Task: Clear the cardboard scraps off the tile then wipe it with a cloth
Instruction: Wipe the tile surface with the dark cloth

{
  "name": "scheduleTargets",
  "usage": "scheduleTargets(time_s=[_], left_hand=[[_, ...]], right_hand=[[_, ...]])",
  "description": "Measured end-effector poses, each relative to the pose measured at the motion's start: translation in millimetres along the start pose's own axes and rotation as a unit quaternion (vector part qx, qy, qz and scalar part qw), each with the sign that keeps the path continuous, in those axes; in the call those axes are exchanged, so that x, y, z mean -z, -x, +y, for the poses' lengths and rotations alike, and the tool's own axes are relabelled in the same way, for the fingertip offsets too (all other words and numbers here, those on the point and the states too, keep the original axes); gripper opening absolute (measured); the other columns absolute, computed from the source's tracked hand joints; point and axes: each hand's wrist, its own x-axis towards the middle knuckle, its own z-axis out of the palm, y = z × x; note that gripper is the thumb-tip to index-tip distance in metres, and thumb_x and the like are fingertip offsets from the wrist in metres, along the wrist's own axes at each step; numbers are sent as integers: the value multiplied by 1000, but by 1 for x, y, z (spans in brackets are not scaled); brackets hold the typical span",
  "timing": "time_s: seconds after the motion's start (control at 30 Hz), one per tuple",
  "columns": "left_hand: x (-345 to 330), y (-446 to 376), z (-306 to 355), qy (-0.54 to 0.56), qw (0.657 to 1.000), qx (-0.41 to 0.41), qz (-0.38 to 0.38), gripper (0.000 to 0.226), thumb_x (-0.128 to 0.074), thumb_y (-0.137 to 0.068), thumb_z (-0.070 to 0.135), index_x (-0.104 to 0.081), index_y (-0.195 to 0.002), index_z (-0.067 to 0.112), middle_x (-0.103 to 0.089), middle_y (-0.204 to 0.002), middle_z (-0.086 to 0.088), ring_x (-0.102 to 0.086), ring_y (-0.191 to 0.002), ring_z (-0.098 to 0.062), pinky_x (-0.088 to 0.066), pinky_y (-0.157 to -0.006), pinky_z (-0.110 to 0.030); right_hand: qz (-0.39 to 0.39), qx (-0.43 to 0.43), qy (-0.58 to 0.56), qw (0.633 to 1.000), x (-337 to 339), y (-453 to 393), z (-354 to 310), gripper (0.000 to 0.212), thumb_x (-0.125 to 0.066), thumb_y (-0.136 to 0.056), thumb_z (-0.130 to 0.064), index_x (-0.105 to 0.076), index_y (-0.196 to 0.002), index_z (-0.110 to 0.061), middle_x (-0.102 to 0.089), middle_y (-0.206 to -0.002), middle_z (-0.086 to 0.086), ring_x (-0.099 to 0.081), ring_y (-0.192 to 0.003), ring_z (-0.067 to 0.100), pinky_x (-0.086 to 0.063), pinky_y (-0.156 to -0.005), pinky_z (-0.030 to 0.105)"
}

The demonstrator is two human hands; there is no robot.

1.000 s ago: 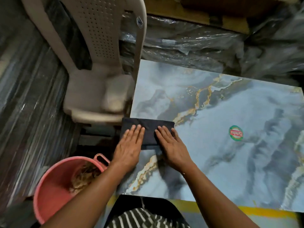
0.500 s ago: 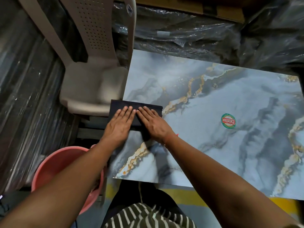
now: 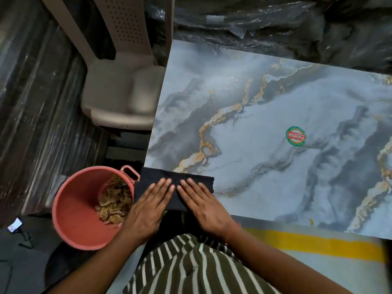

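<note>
A large grey-blue marbled tile (image 3: 265,115) with gold veins lies flat and carries a round green and red sticker (image 3: 296,136). A folded dark cloth (image 3: 197,181) rests on the tile's near left corner. My left hand (image 3: 148,206) and my right hand (image 3: 203,204) lie side by side, palms down and fingers flat, pressing on the cloth. Its near part is hidden under my hands. A pink bucket (image 3: 74,209) left of the cloth holds brown cardboard scraps (image 3: 113,200). I see no scraps on the tile's surface.
A beige plastic chair (image 3: 123,90) stands at the tile's left edge, behind the bucket. Plastic-wrapped dark bundles (image 3: 265,24) lie along the tile's far side. A yellow stripe (image 3: 318,244) marks the floor near me.
Both hands have slid the cloth toward me along the tile's left edge, from about the middle of that edge to the near left corner. The camera view shifted with them.
</note>
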Motion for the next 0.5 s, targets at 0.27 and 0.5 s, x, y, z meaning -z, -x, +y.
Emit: scheduleTargets(time_s=[0.27, 0.5], left_hand=[[-5, 16, 16, 5, 999, 45, -27, 73, -43, -101, 35, -16, -165, 13, -9, -174, -9, -12, -160, -29, -16, -126, -46], [12, -19, -4, 5, 997, 60, -38, 83, -41, -99, 54, -17, -165, 9, -4, -175, -8, -10, -161, -27, -13, -127, -44]], right_hand=[[-10, -7, 13, 1000, -9, 16, -7, 86, -51, -102, -28, 2, -168, -19, 7, -176, 3, 11, -162, 22, -9, -132, 45], [3, -2, 50, 999, 11, -11, 21, 69, -34, -112, -45, -3, -169, -22, 3, -177, 0, 10, -162, 22, -4, -132, 44]])
